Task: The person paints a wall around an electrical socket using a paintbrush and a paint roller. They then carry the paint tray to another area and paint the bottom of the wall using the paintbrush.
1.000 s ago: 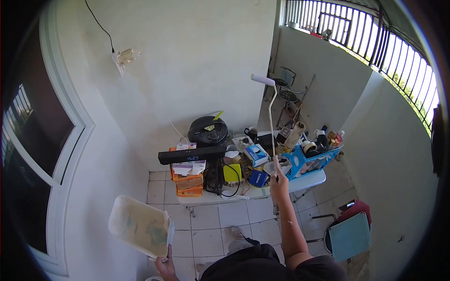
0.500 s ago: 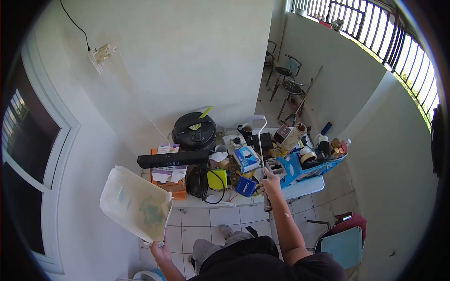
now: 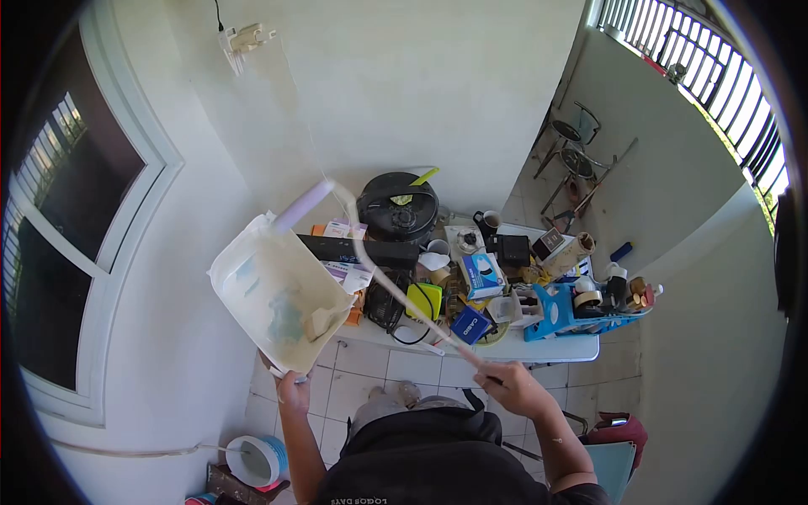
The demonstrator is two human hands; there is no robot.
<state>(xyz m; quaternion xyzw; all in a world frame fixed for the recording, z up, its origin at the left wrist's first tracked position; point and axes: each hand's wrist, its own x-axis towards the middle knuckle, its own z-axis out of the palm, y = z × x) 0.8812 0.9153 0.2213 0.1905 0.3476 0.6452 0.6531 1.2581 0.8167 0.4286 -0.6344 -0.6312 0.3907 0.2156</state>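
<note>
My left hand [image 3: 293, 392] grips the lower end of a cream paint tray [image 3: 252, 337], tilted so its inside faces me. Pale paint and a blue-green patch mark its bottom. My right hand [image 3: 513, 389] is closed around the handle of a paint roller [image 3: 370, 268]. The roller's long bent frame reaches up and left, slightly blurred. Its lilac sleeve [image 3: 303, 204] is at the tray's upper edge; whether the two touch I cannot tell.
A cluttered table [image 3: 581, 348] stands ahead, holding a black pot [image 3: 397, 220], a black digital clock bar [image 3: 320, 249], and a blue basket [image 3: 551, 316]. A white bucket [image 3: 252, 461] is at lower left. Chairs [image 3: 577, 162] stand beyond, by the right wall.
The roller has swung left and down from above the table to the tray's upper edge. The tray has shifted right in view, and the camera has turned left.
</note>
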